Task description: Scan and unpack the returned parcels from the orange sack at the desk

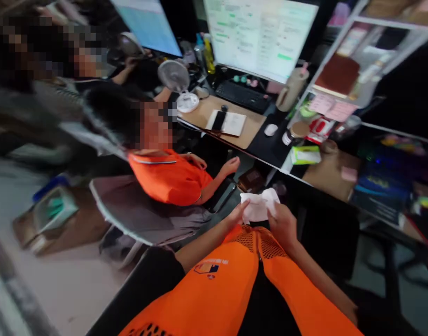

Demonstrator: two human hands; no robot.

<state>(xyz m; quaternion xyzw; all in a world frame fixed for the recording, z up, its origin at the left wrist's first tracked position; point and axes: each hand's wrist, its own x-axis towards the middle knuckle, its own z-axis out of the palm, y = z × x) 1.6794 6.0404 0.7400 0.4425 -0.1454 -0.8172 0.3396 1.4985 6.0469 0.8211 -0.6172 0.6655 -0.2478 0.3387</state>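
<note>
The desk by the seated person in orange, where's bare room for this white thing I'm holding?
The white thing could probably go on the bare strip of brown mat between the open notebook and black mat, itself bare in front of the mouse. It's crowded farther right, around the jar and green-and-white box.

Desk, tan top, dark edge: black keyboard below monitor; open notebook with black phone lying across it; round white fan at far left end
Black mat on desk, white mouse on it
Right of mat, green-white pack near front edge
Grey floor: brown carton, blurred
</note>
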